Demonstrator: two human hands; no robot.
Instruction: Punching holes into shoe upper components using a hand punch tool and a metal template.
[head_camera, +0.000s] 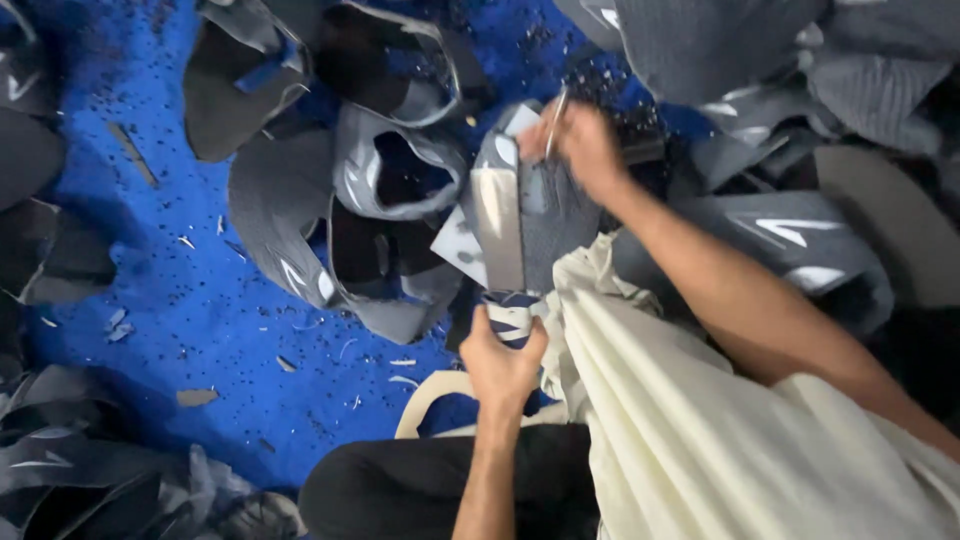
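The left hand (503, 362) is clenched on the lower edge of a grey shoe upper (520, 215), thumb and fingers pinching the white-trimmed end just above the person's lap. The right hand (580, 145) grips a pair of scissors (556, 122); its grip is closed on the handles and the metal blades meet the top edge of the same upper. The upper hangs upright between the two hands, its grey mesh face and a lighter grey panel turned toward the camera, a white lining piece showing at its left side.

A cream cloth (690, 420) covers the person's right leg and touches the upper's lower right side. A black trouser knee (400, 485) sits below the left hand.

The blue floor (200, 300) is strewn with small grey and white offcuts. Further grey shoe uppers (385, 175) lie in a pile just left of the held one; others are heaped at the upper right (790, 235) and lower left (90, 470)
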